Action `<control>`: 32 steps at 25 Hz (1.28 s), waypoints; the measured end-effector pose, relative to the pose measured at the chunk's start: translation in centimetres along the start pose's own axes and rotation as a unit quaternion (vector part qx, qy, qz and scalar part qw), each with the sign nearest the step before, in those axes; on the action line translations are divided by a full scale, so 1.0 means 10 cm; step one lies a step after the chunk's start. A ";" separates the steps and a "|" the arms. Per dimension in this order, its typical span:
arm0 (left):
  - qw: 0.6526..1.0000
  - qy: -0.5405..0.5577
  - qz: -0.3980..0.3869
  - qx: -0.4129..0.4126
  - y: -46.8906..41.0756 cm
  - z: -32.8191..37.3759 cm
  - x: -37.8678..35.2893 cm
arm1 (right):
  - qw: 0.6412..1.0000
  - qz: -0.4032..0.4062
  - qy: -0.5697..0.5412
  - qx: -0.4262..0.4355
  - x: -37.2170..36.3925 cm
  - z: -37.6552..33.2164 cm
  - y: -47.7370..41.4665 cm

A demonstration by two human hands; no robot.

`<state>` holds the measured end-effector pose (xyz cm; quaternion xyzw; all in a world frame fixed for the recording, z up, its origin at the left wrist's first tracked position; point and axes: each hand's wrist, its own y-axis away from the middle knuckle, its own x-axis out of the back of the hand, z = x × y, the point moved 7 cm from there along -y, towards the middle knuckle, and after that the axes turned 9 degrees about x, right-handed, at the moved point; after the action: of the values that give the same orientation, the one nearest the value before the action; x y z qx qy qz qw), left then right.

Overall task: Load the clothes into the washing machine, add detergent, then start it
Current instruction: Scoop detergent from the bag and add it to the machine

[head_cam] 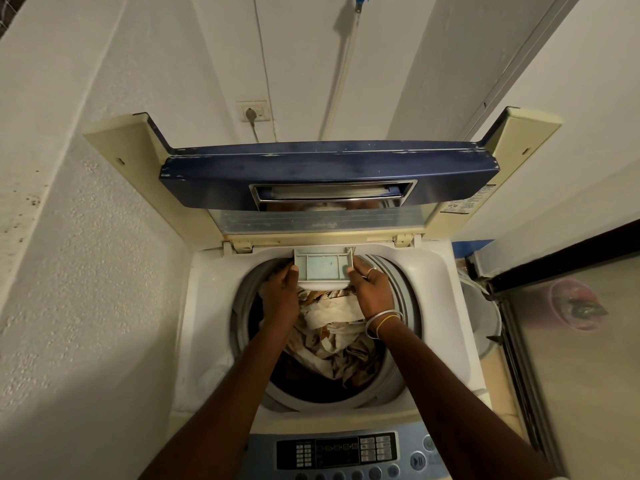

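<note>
At the back rim of the tub, just under the lid hinge, the left hand (280,292) and the right hand (372,292) grasp the detergent drawer (323,266) between them, one on each side. The left thumb presses the drawer's left edge with the fingers tucked beneath. The right thumb rests at its right front corner, and the other fingers curl round the side; one of them wears a ring (370,270). Both forearms reach straight forward from the bottom of the view, across the open drum, and thin bangles (382,322) circle the right wrist. The drawer is a pale grey-green rectangular tray, split into a wide middle compartment and narrower ones beside it, with a curved white front facing the person. It juts out over the drum from the rear of the washing machine (433,306). Directly below the hands, the clothes (339,334) lie in the drum as a crumpled heap of cream and brown fabric. The dark blue lid (329,168) stands open against the white wall. The control panel (346,452), with its rows of buttons, sits at the near edge.
</note>
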<state>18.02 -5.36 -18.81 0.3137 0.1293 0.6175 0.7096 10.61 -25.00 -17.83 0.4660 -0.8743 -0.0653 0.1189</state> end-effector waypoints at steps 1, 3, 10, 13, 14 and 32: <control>1.000 0.004 0.003 0.002 -0.01 0.00 0.01 | 1.000 0.005 -0.001 0.002 0.00 -0.02 0.00; 1.000 0.007 0.010 0.005 -0.02 0.00 0.02 | 1.000 0.009 0.005 0.007 -0.01 -0.03 -0.02; 1.000 0.009 0.013 0.013 -0.02 0.07 0.00 | 0.999 0.009 0.045 0.013 0.00 -0.12 -0.10; 1.000 -0.002 0.017 0.004 0.01 0.08 0.01 | 0.998 0.006 0.060 0.017 -0.01 -0.15 -0.11; 1.000 -0.003 0.021 0.003 0.02 0.10 0.01 | 0.998 0.007 0.063 0.016 0.00 -0.15 -0.12; 0.990 0.122 0.006 0.076 -0.14 0.03 -0.05 | 0.996 0.081 -0.010 -0.025 0.01 -0.17 -0.21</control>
<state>19.19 -5.97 -19.54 0.2898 0.2598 0.6437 0.6589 12.67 -26.26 -16.69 0.3894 -0.9085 -0.0822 0.1272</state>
